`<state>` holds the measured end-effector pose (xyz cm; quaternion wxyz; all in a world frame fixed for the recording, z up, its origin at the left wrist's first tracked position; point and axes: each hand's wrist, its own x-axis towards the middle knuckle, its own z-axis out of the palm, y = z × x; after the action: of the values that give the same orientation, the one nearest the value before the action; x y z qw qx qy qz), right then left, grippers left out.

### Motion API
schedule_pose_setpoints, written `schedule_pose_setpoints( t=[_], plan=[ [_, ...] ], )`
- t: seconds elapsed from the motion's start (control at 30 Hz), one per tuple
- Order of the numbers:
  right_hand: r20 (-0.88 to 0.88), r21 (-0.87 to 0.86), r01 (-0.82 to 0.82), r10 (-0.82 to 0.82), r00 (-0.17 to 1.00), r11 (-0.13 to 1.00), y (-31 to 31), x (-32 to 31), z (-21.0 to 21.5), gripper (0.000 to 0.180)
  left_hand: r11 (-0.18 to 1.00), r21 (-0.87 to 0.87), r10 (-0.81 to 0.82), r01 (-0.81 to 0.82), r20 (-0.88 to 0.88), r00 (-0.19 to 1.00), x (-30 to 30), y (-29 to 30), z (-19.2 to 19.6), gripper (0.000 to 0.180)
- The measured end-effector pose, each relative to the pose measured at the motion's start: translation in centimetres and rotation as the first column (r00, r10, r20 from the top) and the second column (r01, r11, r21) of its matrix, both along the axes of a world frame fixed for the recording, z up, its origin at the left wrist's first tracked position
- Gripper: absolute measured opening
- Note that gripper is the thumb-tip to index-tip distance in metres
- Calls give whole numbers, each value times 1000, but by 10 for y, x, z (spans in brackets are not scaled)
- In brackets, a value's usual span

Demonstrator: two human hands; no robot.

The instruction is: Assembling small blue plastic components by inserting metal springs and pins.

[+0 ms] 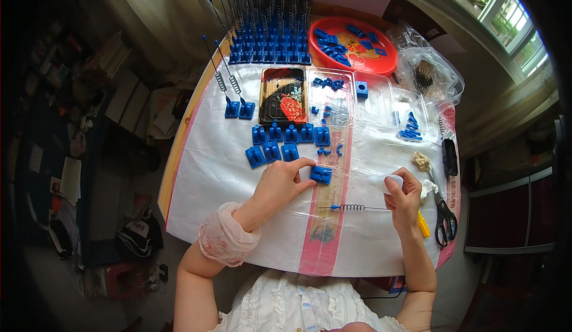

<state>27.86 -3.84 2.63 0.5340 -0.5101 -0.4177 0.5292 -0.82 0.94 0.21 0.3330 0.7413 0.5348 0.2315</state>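
Observation:
My left hand (pixel 281 183) has thumb and index finger closed on the left side of a blue plastic base (pixel 321 175) lying on the table. In my right hand (pixel 406 201) is a white, rounded object (pixel 387 182), held by thumb and fingers; its kind is hard to make out. Just left of that hand lies a coiled wire spring (pixel 353 207) with a straight tail and a small blue piece on its left end. Beyond my left hand stand several blue bases (pixel 290 133) in two rows. A few small blue plastic pieces (pixel 323 151) are scattered beside them.
At the back stand many blue bases with upright springs (pixel 271 52). A red tray (pixel 381 64) holds blue parts. Near it are a black tray (pixel 265 97), clear plastic trays (pixel 372 113) and a plastic bag (pixel 444 73). Black scissors (pixel 444 219) and a yellow handle (pixel 423 225) lie right.

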Motion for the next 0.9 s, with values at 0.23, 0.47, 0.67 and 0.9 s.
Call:
schedule_pose_setpoints(
  t=[0.23,0.47,0.67,0.9],
  plan=[
    [4,-1,-1,1,1000,1000,0,0,0,16,1000,-5,3,-3,3,1000,0,0,1,36],
    [-2,-4,-2,2,1000,1000,-1,0,1,17,1000,3,-1,1,24,1000,0,0,-2,35],
    [8,-3,-4,4,1000,1000,0,0,1,18,1000,2,0,0,33,999,0,0,-1,34],
    [-19,-3,-7,7,1000,1000,0,1,-1,17,1000,11,0,-1,27,1000,0,0,-2,35]
  ],
)
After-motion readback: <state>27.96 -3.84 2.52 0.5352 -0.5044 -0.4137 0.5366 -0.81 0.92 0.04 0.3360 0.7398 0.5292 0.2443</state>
